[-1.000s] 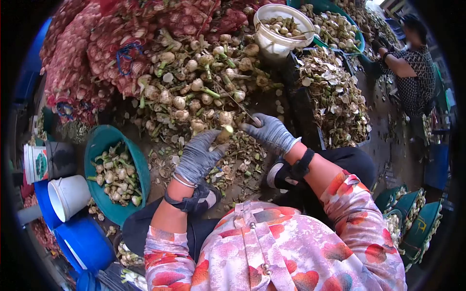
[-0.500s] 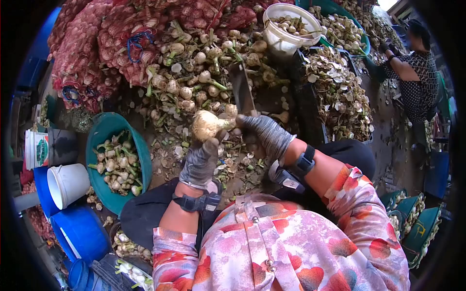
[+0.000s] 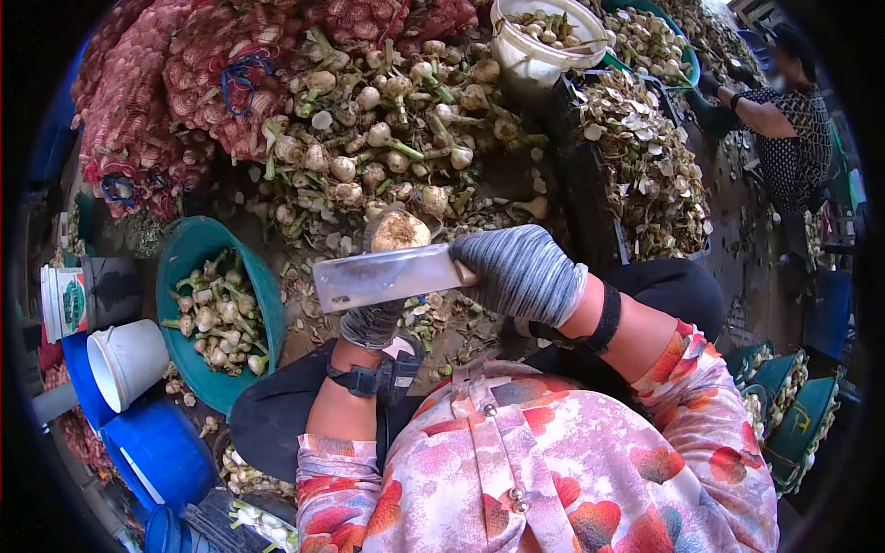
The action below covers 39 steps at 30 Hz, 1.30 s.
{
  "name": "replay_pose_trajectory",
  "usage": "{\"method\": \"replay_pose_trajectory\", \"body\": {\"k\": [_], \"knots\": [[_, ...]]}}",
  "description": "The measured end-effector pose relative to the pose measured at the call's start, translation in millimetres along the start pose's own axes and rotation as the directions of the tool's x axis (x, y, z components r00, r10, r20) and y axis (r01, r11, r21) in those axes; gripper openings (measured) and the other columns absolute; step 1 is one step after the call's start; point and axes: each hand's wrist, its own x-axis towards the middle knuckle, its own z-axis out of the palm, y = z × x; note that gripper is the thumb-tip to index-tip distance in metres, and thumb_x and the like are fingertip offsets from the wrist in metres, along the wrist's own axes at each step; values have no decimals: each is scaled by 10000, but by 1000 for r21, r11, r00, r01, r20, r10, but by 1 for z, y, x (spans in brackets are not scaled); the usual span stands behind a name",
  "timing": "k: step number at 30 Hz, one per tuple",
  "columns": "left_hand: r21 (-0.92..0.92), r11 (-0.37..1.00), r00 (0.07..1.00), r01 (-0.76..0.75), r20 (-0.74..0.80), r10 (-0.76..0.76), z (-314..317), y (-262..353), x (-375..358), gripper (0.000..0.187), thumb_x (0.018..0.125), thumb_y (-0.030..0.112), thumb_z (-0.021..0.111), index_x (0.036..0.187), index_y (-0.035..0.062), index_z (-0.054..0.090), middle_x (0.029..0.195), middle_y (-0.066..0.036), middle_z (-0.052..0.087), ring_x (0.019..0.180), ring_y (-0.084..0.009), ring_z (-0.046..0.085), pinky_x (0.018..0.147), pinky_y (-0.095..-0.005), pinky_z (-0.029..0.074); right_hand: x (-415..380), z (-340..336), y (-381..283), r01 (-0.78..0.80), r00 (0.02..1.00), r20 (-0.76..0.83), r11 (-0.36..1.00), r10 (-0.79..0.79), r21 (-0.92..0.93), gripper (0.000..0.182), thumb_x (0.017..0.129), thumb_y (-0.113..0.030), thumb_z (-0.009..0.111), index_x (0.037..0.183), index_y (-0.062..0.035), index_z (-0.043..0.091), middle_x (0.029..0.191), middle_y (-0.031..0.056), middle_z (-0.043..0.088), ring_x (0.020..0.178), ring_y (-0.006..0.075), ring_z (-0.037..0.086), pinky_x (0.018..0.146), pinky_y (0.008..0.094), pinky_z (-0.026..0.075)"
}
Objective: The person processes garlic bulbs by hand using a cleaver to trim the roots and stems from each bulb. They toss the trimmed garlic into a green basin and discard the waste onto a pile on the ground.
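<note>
My right hand [image 3: 524, 274], in a grey knit glove, is closed round the short handle of a cleaver [image 3: 383, 278]. Its wide blade points left and lies level across the front of a pale garlic bulb [image 3: 400, 232]. Below the blade, my gloved left hand [image 3: 371, 324] grips the bulb from underneath; most of its fingers are hidden behind the metal. The bulb's cut, brownish face shows just above the blade's upper edge. Past it spreads a heap of garlic [image 3: 378, 134] with green stems and loose skins.
A teal tub [image 3: 267, 276] of trimmed garlic stands at left, beside a white bucket [image 3: 138, 359] and blue tubs [image 3: 161, 447]. Red mesh sacks [image 3: 138, 111] lean at back left. A crate of peelings [image 3: 636, 166] and a white pail [image 3: 544, 60] are at right; a person [image 3: 784, 129] sits beyond.
The cleaver has swung from upright to level, leftward across the bulb. My right hand has turned over with it. The bulb has turned so its cut face shows, with the blade covering my left fingers.
</note>
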Motion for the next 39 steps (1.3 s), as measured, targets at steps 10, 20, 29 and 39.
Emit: {"method": "replay_pose_trajectory", "body": {"k": [10,20,29,39], "knots": [[-85,990,978,109,187,-92,-24,-8,-22,332,894,355,616,1140,134,639,1075,-67,657,962,-236,635,807,-384,513,6,21,13,-22,996,81,999,25,-39,245,730,-152,658,962,-92,603,736,147,642,733,353,655,623,448,509],[-398,892,959,213,261,-112,-55,40,19,411,847,257,677,1205,73,593,1118,-118,649,1025,-284,631,872,-393,511,14,47,39,-32,999,-36,999,31,-19,220,684,-171,670,885,-106,609,712,143,630,722,368,642,621,444,517],[-822,468,946,324,291,-144,-56,57,34,565,905,142,619,1395,55,351,1341,-128,491,1174,-236,542,1021,-372,453,15,47,49,26,999,20,1000,-26,-3,246,717,-206,674,933,-106,610,735,146,645,723,373,648,621,445,521],[-690,707,987,157,124,-97,-42,28,9,478,917,241,618,1335,65,468,1296,-115,551,1136,-257,570,976,-408,470,12,42,47,57,998,-21,997,-56,50,247,732,-234,683,928,-104,608,736,149,644,734,369,651,632,449,518]]}}
